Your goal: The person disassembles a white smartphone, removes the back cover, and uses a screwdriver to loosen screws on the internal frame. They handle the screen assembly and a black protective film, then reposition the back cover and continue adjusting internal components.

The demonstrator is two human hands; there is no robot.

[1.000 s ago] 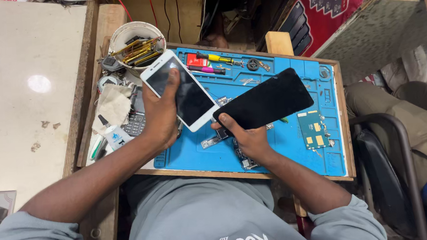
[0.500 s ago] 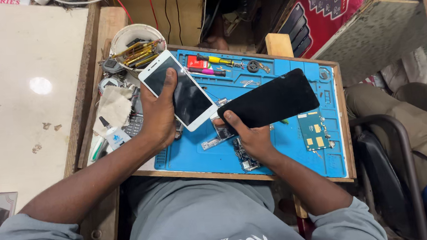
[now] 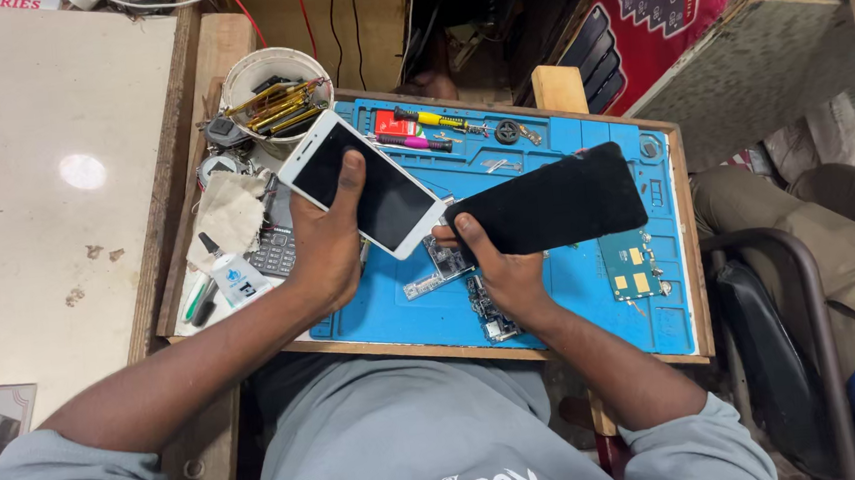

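Observation:
My left hand [image 3: 326,247] grips a white phone [image 3: 384,198] with a dark screen, held face up above the left part of a blue work mat [image 3: 591,289]. My right hand [image 3: 500,270] holds a black phone panel [image 3: 555,204] by its left end, thumb on top, over the middle of the mat. The two devices sit side by side, their near ends almost touching. Under my right hand lie small metal phone parts [image 3: 444,264] on the mat.
A white cup of tweezers and tools [image 3: 272,95] stands at the back left. Screwdrivers [image 3: 434,121] lie along the mat's far edge, a small circuit board [image 3: 635,266] at its right. A cloth [image 3: 230,214], a glue bottle [image 3: 235,277] and a keypad [image 3: 273,251] lie left. A chair [image 3: 806,344] stands right.
Both hands have held their devices throughout. The white phone has shifted slightly, and the black panel has tilted a little flatter.

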